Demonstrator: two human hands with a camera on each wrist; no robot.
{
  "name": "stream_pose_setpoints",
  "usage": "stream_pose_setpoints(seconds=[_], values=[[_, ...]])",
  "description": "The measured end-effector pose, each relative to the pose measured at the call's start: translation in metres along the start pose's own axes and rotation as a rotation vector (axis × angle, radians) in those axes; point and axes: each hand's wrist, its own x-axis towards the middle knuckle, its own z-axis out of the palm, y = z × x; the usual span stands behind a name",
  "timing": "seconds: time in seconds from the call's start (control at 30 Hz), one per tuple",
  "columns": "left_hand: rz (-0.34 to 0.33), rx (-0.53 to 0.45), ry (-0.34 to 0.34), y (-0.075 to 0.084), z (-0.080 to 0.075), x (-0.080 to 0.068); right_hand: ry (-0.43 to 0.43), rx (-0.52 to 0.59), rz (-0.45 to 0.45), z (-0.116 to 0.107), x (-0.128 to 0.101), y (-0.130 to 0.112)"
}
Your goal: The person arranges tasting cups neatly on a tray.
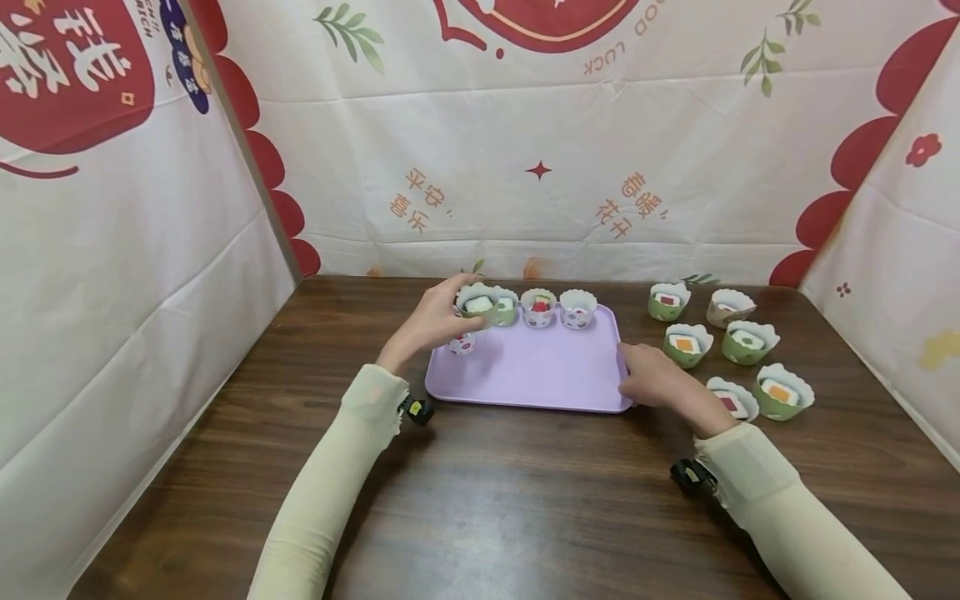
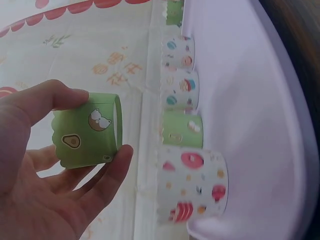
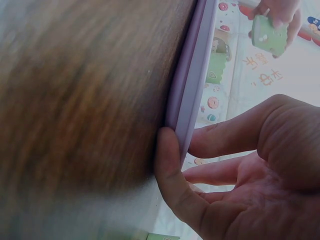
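Note:
My left hand (image 1: 435, 318) holds a green paper baking cup (image 2: 85, 132) with a pale filling between thumb and fingers, raised above the far left corner of a lilac tray (image 1: 540, 362). Along the tray's far side stand a green cup (image 1: 506, 308) and two white patterned cups (image 1: 537, 310). Partly hidden by the left hand, another white patterned cup (image 1: 462, 343) sits at the tray's left end. At the opposite end, my right hand (image 1: 660, 379) pinches the tray's rim (image 3: 187, 95), thumb on one side and a finger on the other.
Right of the tray, several filled paper cups (image 1: 750, 342) stand on the dark wooden table (image 1: 510, 500), close to the right hand and forearm. Printed white cloth (image 1: 517, 200) hangs behind the table and along both sides.

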Motion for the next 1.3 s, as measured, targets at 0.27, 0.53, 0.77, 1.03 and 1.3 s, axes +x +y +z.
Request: stream_pose_setpoints(seconds=[0.27,0.53,0.77,1.03,1.3], values=[[0.043,-0.022,0.016,0.003,0.017,0.011,-0.012,0.014,0.007,0.0,0.0,0.0],[-0.013,0.057,-0.024,0.001,0.028,0.015,-0.007,0.005,0.005,0.0,0.0,0.0],[0.033,0.161,-0.052,0.0,0.035,0.019,-0.009,-0.006,0.009,-0.001,0.0,-0.001],[0.017,0.251,-0.066,0.003,0.043,0.019,-0.015,-0.006,0.019,0.0,0.001,-0.001],[0.036,0.315,-0.089,0.002,0.046,0.019,-0.013,-0.013,0.019,-0.001,0.002,0.0]])
